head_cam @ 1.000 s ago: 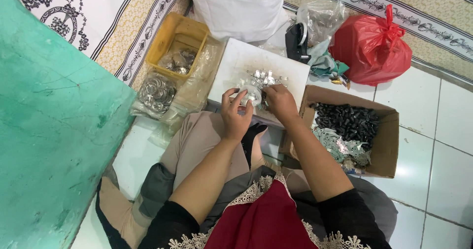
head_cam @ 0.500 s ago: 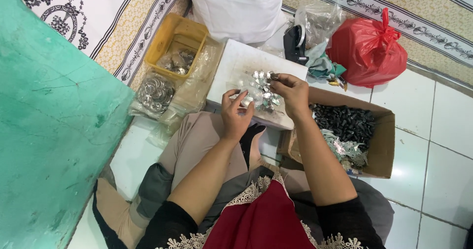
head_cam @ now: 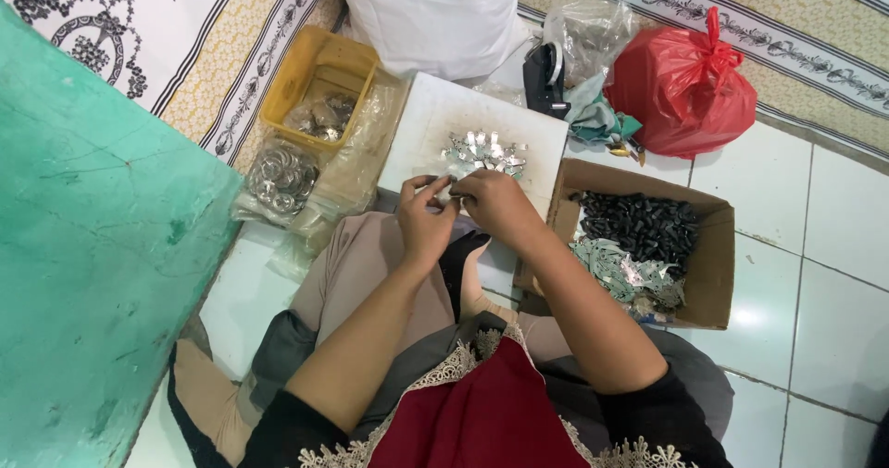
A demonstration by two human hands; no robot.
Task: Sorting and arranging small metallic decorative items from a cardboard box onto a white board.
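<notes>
My left hand (head_cam: 424, 216) and my right hand (head_cam: 495, 207) meet at the near edge of a white foam block (head_cam: 426, 125), fingertips pinched together on a small silver metal piece (head_cam: 453, 190). A loose pile of small shiny metal pieces (head_cam: 484, 151) lies on the block just beyond my fingers. I sit on the floor with the block in front of my knees.
A cardboard box (head_cam: 713, 264) at the right holds dark small parts and silver strips. A yellow tray (head_cam: 315, 70) and a clear bag of metal rings (head_cam: 280, 175) lie at the left. A red plastic bag (head_cam: 681, 88) and white sack (head_cam: 435, 14) stand beyond. A green surface (head_cam: 93, 274) fills the left.
My right hand reached out over the pile of metal pieces, then came back to meet my left hand at the block's near edge.
</notes>
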